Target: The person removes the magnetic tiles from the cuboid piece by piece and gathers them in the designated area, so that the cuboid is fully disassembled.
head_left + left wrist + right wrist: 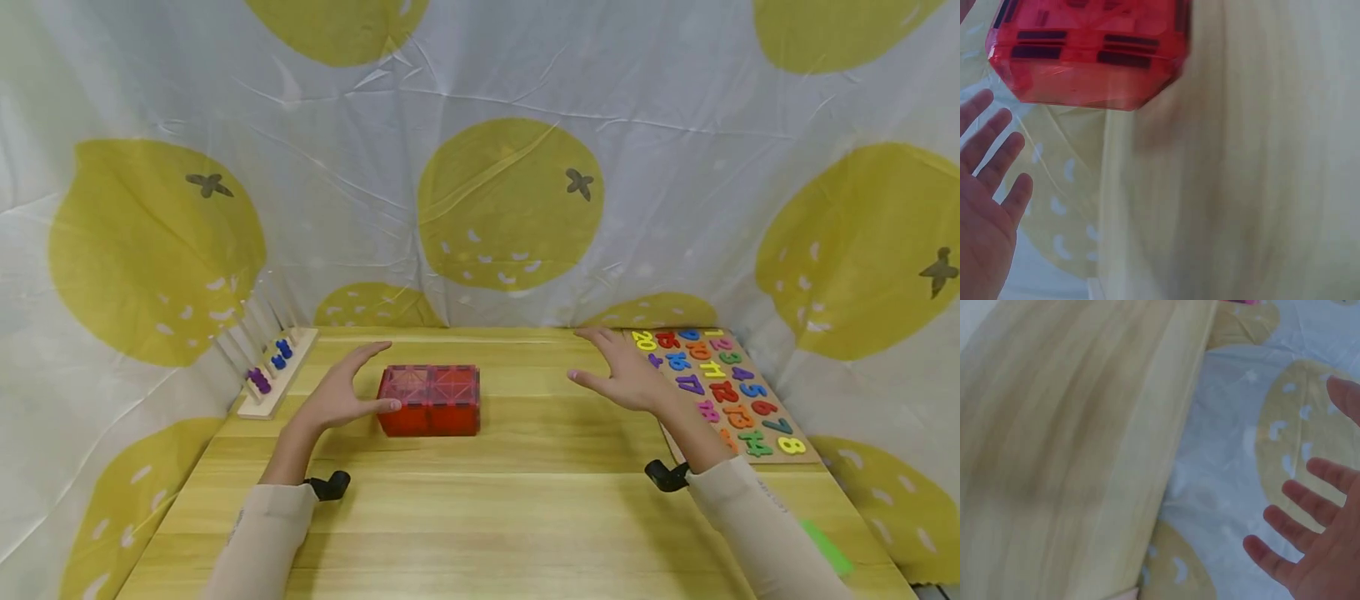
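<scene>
A red see-through block built of magnetic tiles (441, 398) stands on the wooden table, left of centre. My left hand (339, 396) is beside its left side, fingers spread and the thumb crossing in front of the block in the head view. In the left wrist view, the fingers of the left hand (988, 181) look straight and apart from the red block (1085, 69). My right hand (626, 372) hovers by the left edge of the number board (776, 446) with nothing in it. Spread fingers of the right hand (1319, 531) show in the right wrist view.
A wooden peg stand (264, 407) with a few purple and blue pieces sits at the back left. Colourful numbers cover the board at the right. A green piece (827, 547) lies near the right sleeve. Lemon-print cloth (510, 100) hangs behind the table (495, 525).
</scene>
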A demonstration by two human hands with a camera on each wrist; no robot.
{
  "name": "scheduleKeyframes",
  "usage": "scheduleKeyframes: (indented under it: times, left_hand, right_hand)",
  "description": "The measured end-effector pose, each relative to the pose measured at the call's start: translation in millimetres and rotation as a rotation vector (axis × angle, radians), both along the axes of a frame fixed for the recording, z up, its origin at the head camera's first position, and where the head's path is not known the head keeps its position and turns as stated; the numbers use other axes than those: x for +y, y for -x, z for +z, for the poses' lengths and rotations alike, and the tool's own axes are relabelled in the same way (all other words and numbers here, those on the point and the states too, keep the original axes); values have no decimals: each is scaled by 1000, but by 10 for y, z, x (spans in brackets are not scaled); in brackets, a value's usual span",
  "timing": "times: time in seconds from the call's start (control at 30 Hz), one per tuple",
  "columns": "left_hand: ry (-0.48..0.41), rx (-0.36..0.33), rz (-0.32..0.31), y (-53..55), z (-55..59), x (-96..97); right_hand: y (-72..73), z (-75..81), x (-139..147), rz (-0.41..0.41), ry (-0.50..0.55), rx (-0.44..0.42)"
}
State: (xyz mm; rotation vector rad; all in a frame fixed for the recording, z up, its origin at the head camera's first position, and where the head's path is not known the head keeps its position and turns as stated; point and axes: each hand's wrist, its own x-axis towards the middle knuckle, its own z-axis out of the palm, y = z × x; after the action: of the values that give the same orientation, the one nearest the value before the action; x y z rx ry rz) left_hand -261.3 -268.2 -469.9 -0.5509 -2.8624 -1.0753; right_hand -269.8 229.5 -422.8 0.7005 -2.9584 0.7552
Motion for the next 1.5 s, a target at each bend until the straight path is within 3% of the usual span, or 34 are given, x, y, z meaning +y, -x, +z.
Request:
scheduleKeyframes:
  times: [0.23, 0.53, 1.13, 1.5]
  left_hand:
    - [-117, -55, -29, -66, -139, -13]
    - [-222, -73, -54, -99, -312, 2]
    - [-476, -136, -60, -103, -472, 51]
    - [-532, -138, -49, -86, -520, 80]
  right_hand:
    - [-59, -119, -118, 24, 62, -18]
    - [-89, -310, -321, 55, 150, -47]
    - [-92, -390, -885, 134, 276, -76]
    - [-49, -481, -1179, 153, 327, -106]
